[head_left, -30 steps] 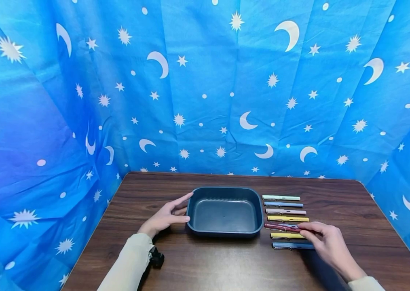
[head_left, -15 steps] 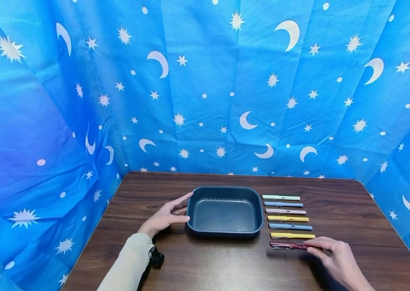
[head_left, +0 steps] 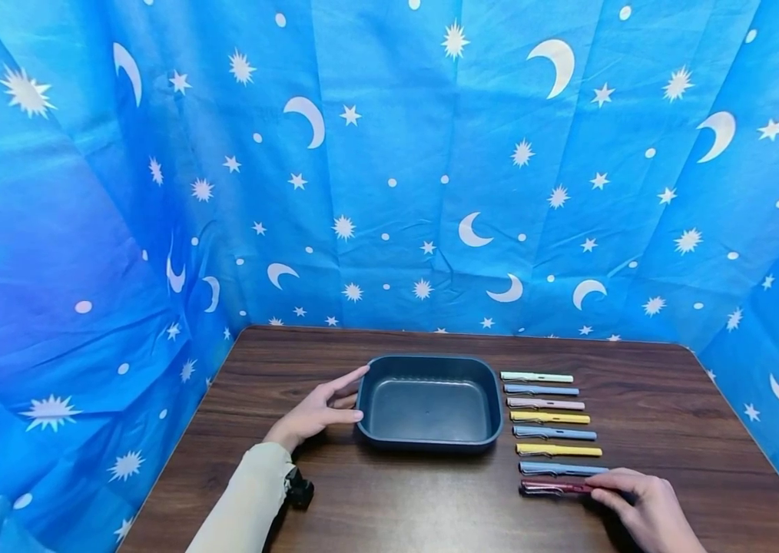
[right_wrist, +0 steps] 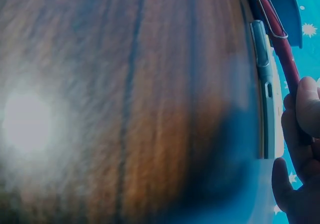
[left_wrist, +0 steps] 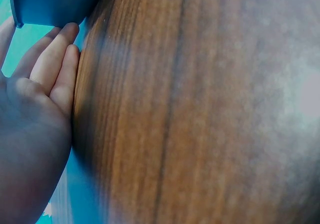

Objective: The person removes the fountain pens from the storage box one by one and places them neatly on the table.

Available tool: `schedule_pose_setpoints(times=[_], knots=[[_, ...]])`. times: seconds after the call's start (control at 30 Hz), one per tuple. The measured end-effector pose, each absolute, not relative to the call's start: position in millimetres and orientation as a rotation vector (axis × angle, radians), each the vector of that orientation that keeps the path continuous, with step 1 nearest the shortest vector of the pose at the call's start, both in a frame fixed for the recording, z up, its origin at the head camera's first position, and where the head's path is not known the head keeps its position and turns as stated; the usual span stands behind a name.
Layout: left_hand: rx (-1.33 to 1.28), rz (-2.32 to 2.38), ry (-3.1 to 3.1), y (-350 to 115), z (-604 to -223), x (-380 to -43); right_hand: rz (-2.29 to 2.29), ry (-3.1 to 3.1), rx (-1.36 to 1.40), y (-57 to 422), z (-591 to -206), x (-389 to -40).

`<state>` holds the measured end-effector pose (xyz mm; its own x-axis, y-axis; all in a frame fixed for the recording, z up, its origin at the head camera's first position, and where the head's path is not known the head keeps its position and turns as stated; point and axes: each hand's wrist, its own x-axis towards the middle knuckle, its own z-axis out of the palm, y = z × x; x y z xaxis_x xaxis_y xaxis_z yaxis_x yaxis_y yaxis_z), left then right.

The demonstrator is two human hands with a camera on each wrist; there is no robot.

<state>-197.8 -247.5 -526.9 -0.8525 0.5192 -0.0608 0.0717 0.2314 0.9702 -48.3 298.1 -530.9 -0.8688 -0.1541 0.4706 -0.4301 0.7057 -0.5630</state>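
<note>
My right hand (head_left: 645, 503) pinches the rear end of a dark red pen (head_left: 551, 488) with a metal clip. The right wrist view shows this red pen (right_wrist: 282, 44) between thumb and fingers, apart from the tabletop. Just beyond it lies a blue pen (head_left: 558, 468), the nearest of a row of several pens. Yellow, blue, pink and pale green pens make up the rest of that row, all parallel. My left hand (head_left: 316, 411) touches the left wall of a dark blue-grey rectangular bin (head_left: 431, 445), its fingers extended. Nothing lies in the bin.
The dark wooden table (head_left: 431, 507) carries everything, with the row of pens right of the bin. A blue curtain (head_left: 389, 153) with moons and stars hangs behind and on both sides. A black device (head_left: 301, 490) sits at the left wrist.
My right hand has moved toward the table's front with the red pen, from above the row's middle to its near side. The blue pens below came into full view. The left hand stays put.
</note>
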Motion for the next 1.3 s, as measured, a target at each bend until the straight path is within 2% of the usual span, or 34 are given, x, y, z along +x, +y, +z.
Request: schedule_pose_setpoints(times=[0.2, 0.67, 1.3], knots=[[0.541, 1.662, 2.131, -248, -529, -198, 0.945, -2.597, 0.396, 301, -535, -46], [0.548, 1.655, 2.139, -248, -528, -200, 0.777, -2.435, 0.673, 306, -543, -52], [0.551, 1.643, 2.123, -248, -526, -200, 0.633, -2.552, 0.62, 305, -543, -57]])
